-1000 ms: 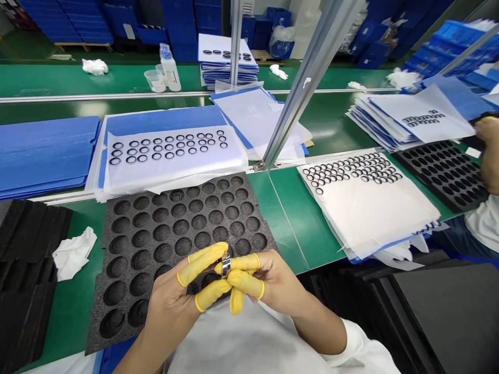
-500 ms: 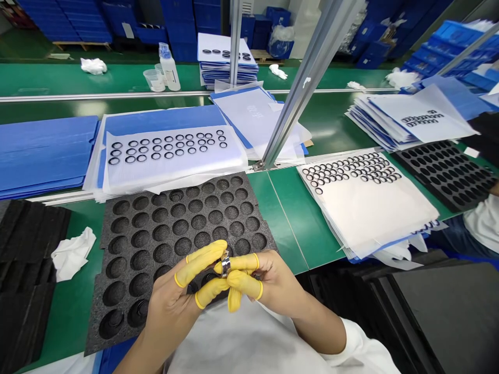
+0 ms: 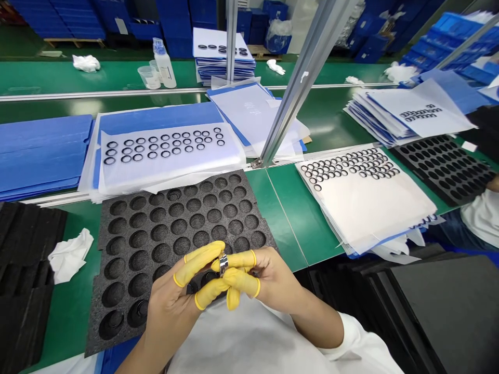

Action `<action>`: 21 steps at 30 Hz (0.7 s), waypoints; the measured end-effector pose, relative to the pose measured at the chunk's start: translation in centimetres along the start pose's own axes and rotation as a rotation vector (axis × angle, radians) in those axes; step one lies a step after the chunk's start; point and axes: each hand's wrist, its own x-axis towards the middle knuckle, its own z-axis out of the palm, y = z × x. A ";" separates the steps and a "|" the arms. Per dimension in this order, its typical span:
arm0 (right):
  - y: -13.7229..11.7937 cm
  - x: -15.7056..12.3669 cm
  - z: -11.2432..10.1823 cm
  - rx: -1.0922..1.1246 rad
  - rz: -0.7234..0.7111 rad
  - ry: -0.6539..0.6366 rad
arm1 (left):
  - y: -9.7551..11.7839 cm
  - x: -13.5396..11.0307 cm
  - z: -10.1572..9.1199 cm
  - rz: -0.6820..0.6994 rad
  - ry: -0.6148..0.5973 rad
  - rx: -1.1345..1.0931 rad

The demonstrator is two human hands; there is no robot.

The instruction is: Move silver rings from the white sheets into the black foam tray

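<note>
Where the left hand (image 3: 173,296) and right hand (image 3: 267,278) pinch a shiny metal ring (image 3: 223,264) above the foam tray (image 3: 170,239), at its four o'clock, they partly hide both. From there, handwriting (image 3: 251,108) on a sheet (image 3: 244,118) near twelve and the label (image 3: 168,74) of a bottle (image 3: 163,63) at eleven are unreadable; a co-worker (image 3: 482,215) at three is cut off.

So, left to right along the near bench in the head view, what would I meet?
Stacked black slabs, crumpled white tissue, left hand, shiny ring, right hand, ring-dotted white sheet, black pitted tray.
</note>
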 end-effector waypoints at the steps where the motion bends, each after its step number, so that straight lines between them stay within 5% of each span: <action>1: 0.0 0.0 0.0 0.002 -0.003 0.001 | 0.0 0.0 0.1 0.002 0.006 -0.002; 15: 0.4 -0.2 -0.6 -0.284 -0.234 0.106 | 0.1 0.0 0.8 0.092 0.107 0.127; 19: 0.8 0.5 -4.3 -0.747 -0.245 0.265 | -0.8 -0.8 0.6 0.012 0.163 0.200; 21: 0.3 1.1 -8.2 -1.132 -0.056 0.525 | -2.0 -1.4 0.1 -0.030 0.157 0.196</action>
